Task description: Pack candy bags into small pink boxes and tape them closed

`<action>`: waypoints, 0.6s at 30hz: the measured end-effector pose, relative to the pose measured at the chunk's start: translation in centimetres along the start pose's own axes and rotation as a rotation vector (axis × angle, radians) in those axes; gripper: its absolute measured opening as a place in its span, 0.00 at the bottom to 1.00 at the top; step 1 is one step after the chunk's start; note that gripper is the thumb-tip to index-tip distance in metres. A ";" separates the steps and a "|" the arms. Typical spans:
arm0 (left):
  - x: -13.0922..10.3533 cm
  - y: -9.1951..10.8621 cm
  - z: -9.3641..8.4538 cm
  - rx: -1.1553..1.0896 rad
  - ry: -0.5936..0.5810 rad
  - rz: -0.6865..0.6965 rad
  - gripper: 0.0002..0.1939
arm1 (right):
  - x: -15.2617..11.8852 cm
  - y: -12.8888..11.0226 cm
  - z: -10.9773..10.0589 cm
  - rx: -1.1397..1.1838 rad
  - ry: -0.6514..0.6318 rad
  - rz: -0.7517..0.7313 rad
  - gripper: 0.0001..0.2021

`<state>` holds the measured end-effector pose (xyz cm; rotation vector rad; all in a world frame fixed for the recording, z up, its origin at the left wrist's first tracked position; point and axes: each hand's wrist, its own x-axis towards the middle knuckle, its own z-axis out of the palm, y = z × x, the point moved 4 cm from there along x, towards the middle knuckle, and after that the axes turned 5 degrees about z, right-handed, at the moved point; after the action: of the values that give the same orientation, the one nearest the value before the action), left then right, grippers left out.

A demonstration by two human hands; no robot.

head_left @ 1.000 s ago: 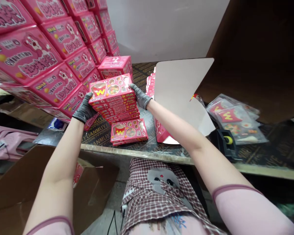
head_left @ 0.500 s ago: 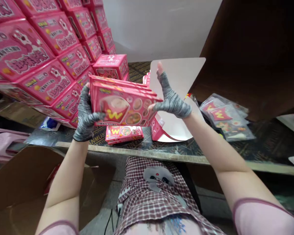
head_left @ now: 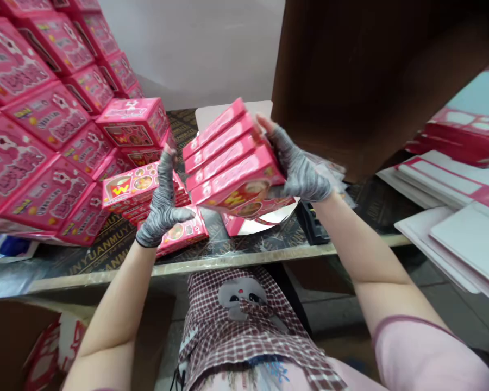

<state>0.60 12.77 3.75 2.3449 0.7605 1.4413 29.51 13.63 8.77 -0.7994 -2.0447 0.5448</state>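
Pink flat boxes with a yellow W print [head_left: 232, 168] were held tilted above the table [head_left: 118, 247], clasped at their right end by the right hand [head_left: 299, 168], some of whose fingers were hidden behind them. The left hand [head_left: 158, 201] was open and apart from them, thumb spread rightward, fingers pointing far; whether it touched the stack of matching boxes [head_left: 126, 198] behind it could not be told. An open pink carton [head_left: 233, 224] was mostly hidden behind the held boxes, and a black tape dispenser [head_left: 309, 228] sat near the right wrist. Bare table showed between the carton and the near edge. Both forearms slanted in over that edge. Leftward, a wall of larger pink boxes [head_left: 44, 119] was cut off; rightward, white card pieces [head_left: 472, 239] ran out of view.
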 end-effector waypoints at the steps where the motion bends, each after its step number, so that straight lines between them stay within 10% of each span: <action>1: -0.7 -1.3 1.3 0.031 -0.010 -0.058 0.58 | -0.2 0.6 -0.8 0.013 0.027 0.037 0.65; 8: -4.3 -2.1 10.8 0.223 -0.558 -0.296 0.32 | -1.9 3.2 -2.4 -0.044 -0.018 0.107 0.66; 18: -5.5 -2.1 8.1 0.565 -0.613 -0.368 0.06 | -3.0 5.7 1.1 -0.603 -0.371 0.095 0.54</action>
<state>5.23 11.60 -5.06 2.6122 1.4280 0.3328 31.78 15.38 2.96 -1.2200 -2.5717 0.1167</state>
